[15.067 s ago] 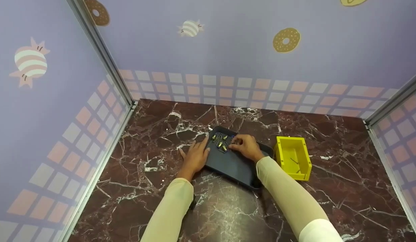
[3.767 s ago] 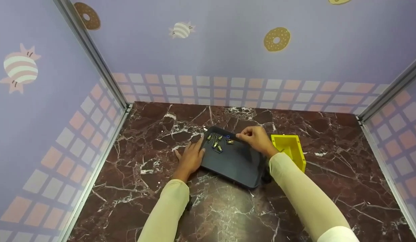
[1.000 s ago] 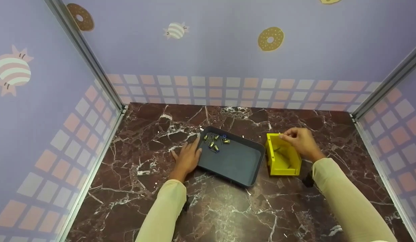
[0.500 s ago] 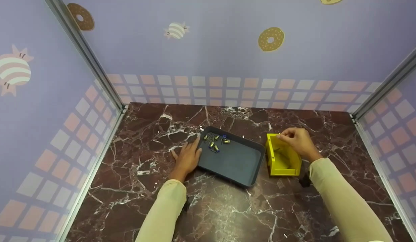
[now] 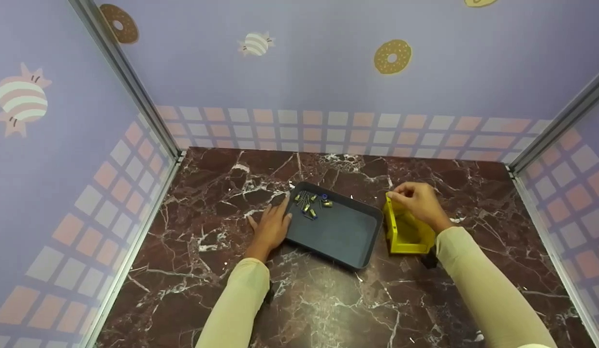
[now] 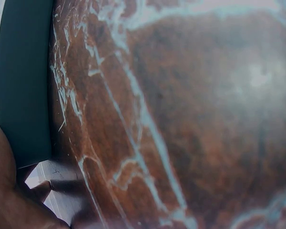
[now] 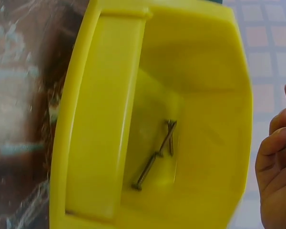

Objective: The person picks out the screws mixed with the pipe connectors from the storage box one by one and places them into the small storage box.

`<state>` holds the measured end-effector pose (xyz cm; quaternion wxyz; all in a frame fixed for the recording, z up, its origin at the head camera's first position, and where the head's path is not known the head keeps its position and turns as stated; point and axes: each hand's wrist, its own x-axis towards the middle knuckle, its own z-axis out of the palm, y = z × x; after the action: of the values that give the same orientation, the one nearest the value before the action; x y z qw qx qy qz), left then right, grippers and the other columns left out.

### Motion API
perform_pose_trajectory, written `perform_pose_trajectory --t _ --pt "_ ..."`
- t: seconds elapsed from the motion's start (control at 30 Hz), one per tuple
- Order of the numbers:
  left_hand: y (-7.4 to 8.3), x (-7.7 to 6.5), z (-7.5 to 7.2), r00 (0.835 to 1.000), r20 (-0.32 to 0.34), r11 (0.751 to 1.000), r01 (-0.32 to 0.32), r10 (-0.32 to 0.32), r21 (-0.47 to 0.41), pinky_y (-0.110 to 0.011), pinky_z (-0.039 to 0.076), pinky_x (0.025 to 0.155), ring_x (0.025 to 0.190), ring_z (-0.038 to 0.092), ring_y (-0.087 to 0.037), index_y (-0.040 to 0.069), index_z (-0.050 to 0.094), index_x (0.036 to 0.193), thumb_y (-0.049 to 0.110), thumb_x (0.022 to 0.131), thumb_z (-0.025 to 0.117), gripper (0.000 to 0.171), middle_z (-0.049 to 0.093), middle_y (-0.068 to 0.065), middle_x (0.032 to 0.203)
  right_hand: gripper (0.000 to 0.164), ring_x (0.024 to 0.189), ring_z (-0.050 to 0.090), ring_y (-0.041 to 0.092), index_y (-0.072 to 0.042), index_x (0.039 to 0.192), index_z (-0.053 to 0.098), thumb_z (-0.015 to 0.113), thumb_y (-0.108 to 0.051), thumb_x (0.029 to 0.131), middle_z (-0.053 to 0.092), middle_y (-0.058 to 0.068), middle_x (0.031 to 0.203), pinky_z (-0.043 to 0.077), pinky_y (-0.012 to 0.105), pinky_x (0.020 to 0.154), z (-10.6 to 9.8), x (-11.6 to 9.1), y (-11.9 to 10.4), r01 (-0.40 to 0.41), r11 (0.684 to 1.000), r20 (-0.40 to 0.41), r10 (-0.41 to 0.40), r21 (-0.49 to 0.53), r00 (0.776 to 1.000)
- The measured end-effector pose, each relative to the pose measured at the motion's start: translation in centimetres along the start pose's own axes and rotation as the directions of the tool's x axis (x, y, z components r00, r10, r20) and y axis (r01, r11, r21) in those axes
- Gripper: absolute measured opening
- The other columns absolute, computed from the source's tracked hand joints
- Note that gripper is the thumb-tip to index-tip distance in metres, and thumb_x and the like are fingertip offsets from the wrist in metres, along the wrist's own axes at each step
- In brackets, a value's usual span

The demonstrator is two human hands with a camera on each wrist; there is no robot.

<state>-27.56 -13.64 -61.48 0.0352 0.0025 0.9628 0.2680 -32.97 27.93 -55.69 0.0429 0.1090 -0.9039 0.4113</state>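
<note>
My left hand [image 5: 271, 224] lies against the left edge of a dark grey tray [image 5: 343, 232], its fingers extended along the rim. In the tray's far left part lies a small pile of screws [image 5: 305, 197], brass-coloured fittings [image 5: 313, 212] and blue-ended pieces. My right hand [image 5: 420, 203] hovers over the back of a yellow bin [image 5: 393, 227], thumb and forefinger close together. Whether anything small sits between its fingertips is not visible. Inside the bin, the right wrist view shows a few metal screws [image 7: 148, 169] on the floor. At that view's right edge the right hand [image 7: 279, 171] is partly cut off.
A dark red marbled tabletop [image 5: 222, 280] carries the tray and the bin side by side, with a narrow gap between. Patterned walls [image 5: 309, 72] close off the back and both sides.
Over the last second my right hand has shifted a little left across the back of the bin. Earlier it was over the tray. The left hand stays at the tray's edge.
</note>
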Motion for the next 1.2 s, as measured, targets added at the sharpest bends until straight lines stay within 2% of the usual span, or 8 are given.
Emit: perform_pose_trajectory --t 0.27,0.53,0.77,0.93,1.2 --pt "-0.1 0.1 0.1 1.0 0.006 1.0 0.001 -0.001 0.009 -0.08 -0.007 0.115 0.156 0.027 -0.029 0.043 0.022 0.162 0.044 0.109 0.043 0.057 0.049 0.002 0.157 0.033 0.064 0.056 0.016 -0.014 0.086 0.077 0.077 -0.047 0.09 0.067 0.002 0.074 0.046 0.023 0.054 1.6 0.4 -1.3 0.019 0.999 0.009 -0.019 0.027 1.0" --pt "0.1 -0.1 0.0 1.0 0.017 1.0 0.003 -0.004 0.016 -0.079 -0.005 0.116 0.157 0.025 -0.026 0.043 0.022 0.162 0.045 0.109 0.041 0.056 0.047 0.002 0.158 0.03 0.062 0.059 0.023 -0.018 0.09 0.078 0.076 -0.048 0.09 0.07 0.013 0.079 0.049 0.027 0.052 3.1 0.6 -2.5 0.029 0.994 0.057 -0.035 0.104 0.998" --pt "0.1 -0.2 -0.1 1.0 0.005 1.0 0.001 -0.001 0.021 -0.08 -0.003 0.116 0.157 0.027 -0.027 0.042 0.023 0.162 0.044 0.109 0.041 0.056 0.048 0.002 0.157 0.024 0.066 0.058 0.02 -0.018 0.093 0.078 0.078 -0.042 0.09 0.069 0.002 0.08 0.051 0.027 0.057 5.0 1.6 -4.1 0.069 0.99 0.053 -0.076 0.124 0.996" --pt "0.1 -0.1 0.0 1.0 0.01 0.999 0.001 -0.002 0.034 -0.081 -0.002 0.115 0.157 0.027 -0.028 0.042 0.022 0.162 0.045 0.109 0.04 0.056 0.048 0.003 0.158 0.02 0.068 0.058 0.019 -0.017 0.093 0.078 0.08 -0.037 0.089 0.069 0.002 0.079 0.049 0.026 0.059 6.6 2.3 -5.0 0.093 0.988 0.054 -0.101 0.127 0.993" --pt "0.1 0.0 0.0 1.0 -0.001 0.999 0.004 -0.004 0.036 -0.081 -0.002 0.115 0.156 0.027 -0.027 0.043 0.022 0.162 0.046 0.109 0.04 0.056 0.049 0.003 0.157 0.029 0.065 0.057 0.016 -0.014 0.103 0.075 0.08 -0.039 0.089 0.066 0.002 0.076 0.047 0.026 0.058 9.1 2.8 -6.0 0.105 0.987 0.087 -0.116 0.12 0.989"
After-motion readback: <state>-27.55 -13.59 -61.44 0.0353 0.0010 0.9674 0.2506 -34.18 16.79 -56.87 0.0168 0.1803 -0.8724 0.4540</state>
